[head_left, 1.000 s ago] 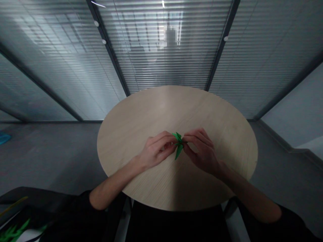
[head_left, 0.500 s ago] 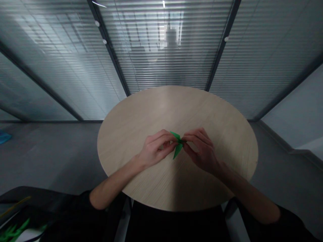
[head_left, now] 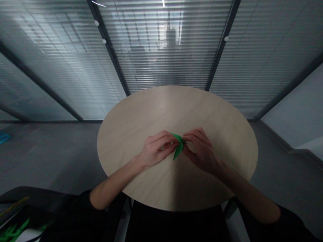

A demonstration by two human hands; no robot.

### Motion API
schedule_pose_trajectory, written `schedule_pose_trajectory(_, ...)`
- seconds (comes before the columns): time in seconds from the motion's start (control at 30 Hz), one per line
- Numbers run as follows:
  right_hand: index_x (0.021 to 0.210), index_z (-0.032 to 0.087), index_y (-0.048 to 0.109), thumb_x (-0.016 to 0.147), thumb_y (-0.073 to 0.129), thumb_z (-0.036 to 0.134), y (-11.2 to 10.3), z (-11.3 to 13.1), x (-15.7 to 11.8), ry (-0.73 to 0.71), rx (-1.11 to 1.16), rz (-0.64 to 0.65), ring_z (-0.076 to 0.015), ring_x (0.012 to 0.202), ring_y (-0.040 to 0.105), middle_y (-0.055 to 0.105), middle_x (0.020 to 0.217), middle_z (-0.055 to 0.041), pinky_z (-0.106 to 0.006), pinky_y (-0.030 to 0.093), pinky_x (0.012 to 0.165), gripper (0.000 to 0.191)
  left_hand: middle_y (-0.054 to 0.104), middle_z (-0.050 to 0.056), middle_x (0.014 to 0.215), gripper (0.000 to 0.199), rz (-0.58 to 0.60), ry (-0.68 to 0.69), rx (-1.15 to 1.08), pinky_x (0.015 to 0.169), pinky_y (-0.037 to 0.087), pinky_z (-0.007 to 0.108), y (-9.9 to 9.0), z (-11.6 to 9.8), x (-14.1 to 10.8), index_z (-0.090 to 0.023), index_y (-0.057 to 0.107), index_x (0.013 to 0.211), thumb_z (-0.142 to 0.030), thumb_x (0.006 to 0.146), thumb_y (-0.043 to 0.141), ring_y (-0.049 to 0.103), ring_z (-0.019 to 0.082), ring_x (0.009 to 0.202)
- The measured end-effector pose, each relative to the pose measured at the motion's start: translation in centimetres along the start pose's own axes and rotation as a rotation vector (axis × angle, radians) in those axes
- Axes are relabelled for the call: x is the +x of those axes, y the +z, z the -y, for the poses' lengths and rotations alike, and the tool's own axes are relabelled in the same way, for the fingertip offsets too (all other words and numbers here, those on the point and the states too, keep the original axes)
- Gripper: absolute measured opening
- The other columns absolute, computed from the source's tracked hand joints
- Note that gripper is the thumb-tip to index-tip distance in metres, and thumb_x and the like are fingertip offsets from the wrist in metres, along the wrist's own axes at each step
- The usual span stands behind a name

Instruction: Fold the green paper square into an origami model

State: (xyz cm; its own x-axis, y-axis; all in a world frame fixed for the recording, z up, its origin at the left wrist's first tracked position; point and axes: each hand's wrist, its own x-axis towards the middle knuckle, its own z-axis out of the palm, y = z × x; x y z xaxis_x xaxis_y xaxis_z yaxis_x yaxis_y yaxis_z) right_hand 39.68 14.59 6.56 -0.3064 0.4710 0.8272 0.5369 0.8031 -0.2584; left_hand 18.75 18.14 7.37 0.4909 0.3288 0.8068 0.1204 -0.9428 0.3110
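A small green folded paper piece (head_left: 178,151) with pointed ends is held up between my two hands over the round table. My left hand (head_left: 158,148) pinches its left side between thumb and fingers, partly covering it. On the other side, my right hand (head_left: 199,148) has its thumb and fingertips closed on the right end of the same piece. The fingertips hide the middle folds, so its full shape cannot be made out.
The round light-wood table (head_left: 151,107) stands before a glass partition with blinds (head_left: 166,67). At lower left, a dark chair or bag (head_left: 45,195) has green pieces (head_left: 15,232) on it. A blue object (head_left: 3,137) lies on the floor at far left.
The green paper piece has tilted slightly, its upper tip and lower point a little lower. Both hands keep their hold, with only tiny finger shifts.
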Motion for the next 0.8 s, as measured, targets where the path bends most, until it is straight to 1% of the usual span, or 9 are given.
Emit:
schedule_pose_trajectory(0.17,0.104,0.023,0.063,0.096,0.064,0.016,0.00,-0.09,0.17,-0.020,-0.009,-0.028,-0.0208,0.085,0.063,0.071,0.092,-0.0037,-0.039,0.050,0.080,0.010,0.072,0.007,0.092,0.012,0.004,-0.001,0.013,0.062,0.057,0.023,-0.10,0.01,0.10,-0.017,0.067,0.108,-0.018,0.097,0.068,0.069,0.014,0.075)
schedule_pose_trajectory(0.27,0.104,0.023,0.064,0.095,0.065,0.015,-0.07,-0.13,0.21,-0.027,-0.014,-0.035,-0.0209,0.086,0.063,0.070,0.092,-0.0041,-0.039,0.051,0.079,0.012,0.070,0.006,0.092,0.013,0.001,-0.007,-0.002,0.061,0.055,0.022,-0.06,-0.05,0.16,-0.016,0.067,0.109,-0.017,0.097,0.068,0.066,0.012,0.071)
schedule_pose_trajectory(0.37,0.108,0.025,0.065,0.095,0.065,0.014,-0.09,-0.28,0.02,-0.039,-0.047,-0.037,-0.0210,0.087,0.062,0.070,0.095,-0.0045,-0.039,0.051,0.079,0.016,0.067,0.002,0.085,0.024,-0.009,-0.055,-0.039,0.059,0.054,0.021,0.01,-0.08,0.13,-0.017,0.064,0.117,-0.020,0.094,0.071,0.062,0.010,0.065)
schedule_pose_trajectory(0.43,0.111,0.025,0.065,0.096,0.065,0.014,-0.08,-0.40,-0.16,-0.052,-0.077,-0.031,-0.0210,0.086,0.062,0.070,0.096,-0.0051,-0.039,0.051,0.079,0.019,0.065,0.000,0.081,0.034,-0.009,-0.065,-0.049,0.060,0.055,0.023,0.02,-0.03,0.04,-0.017,0.062,0.123,-0.024,0.092,0.074,0.063,0.011,0.065)
schedule_pose_trajectory(0.47,0.112,0.025,0.066,0.096,0.065,0.014,-0.07,-0.43,-0.24,-0.054,-0.091,-0.023,-0.0212,0.087,0.061,0.069,0.097,-0.0055,-0.039,0.051,0.079,0.020,0.066,0.001,0.082,0.036,-0.008,-0.059,-0.048,0.061,0.055,0.023,0.02,0.02,-0.01,-0.017,0.062,0.125,-0.025,0.092,0.074,0.063,0.012,0.066)
schedule_pose_trajectory(0.53,0.116,0.026,0.066,0.096,0.064,0.014,-0.10,-0.42,-0.34,-0.054,-0.110,-0.001,-0.0214,0.087,0.060,0.069,0.098,-0.0060,-0.038,0.052,0.079,0.023,0.069,0.004,0.091,0.034,0.000,-0.035,-0.039,0.063,0.057,0.024,0.00,0.12,-0.11,-0.018,0.063,0.125,-0.024,0.093,0.073,0.065,0.012,0.068)
schedule_pose_trajectory(0.63,0.119,0.028,0.067,0.097,0.063,0.014,-0.22,-0.21,-0.31,-0.040,-0.106,0.023,-0.0211,0.088,0.061,0.068,0.099,-0.0056,-0.038,0.052,0.079,0.026,0.071,0.007,0.100,0.023,-0.008,-0.009,-0.021,0.065,0.059,0.025,-0.02,0.17,-0.11,-0.018,0.066,0.118,-0.019,0.095,0.069,0.068,0.012,0.074)
schedule_pose_trajectory(0.73,0.120,0.027,0.067,0.099,0.061,0.016,-0.30,0.01,-0.19,0.009,-0.043,0.010,-0.0213,0.091,0.062,0.068,0.102,-0.0060,-0.038,0.054,0.081,0.025,0.072,0.006,0.096,0.017,-0.043,0.000,-0.015,0.068,0.060,0.025,-0.06,0.01,0.07,-0.018,0.067,0.111,-0.015,0.094,0.069,0.071,0.014,0.080)
schedule_pose_trajectory(0.8,0.122,0.026,0.066,0.101,0.059,0.021,-0.22,-0.07,-0.14,0.114,0.047,-0.023,-0.0211,0.093,0.064,0.067,0.107,-0.0074,-0.039,0.056,0.083,0.023,0.073,0.006,0.093,0.014,-0.075,-0.018,-0.016,0.067,0.060,0.024,-0.10,-0.18,0.21,-0.017,0.068,0.107,-0.014,0.093,0.069,0.071,0.014,0.081)
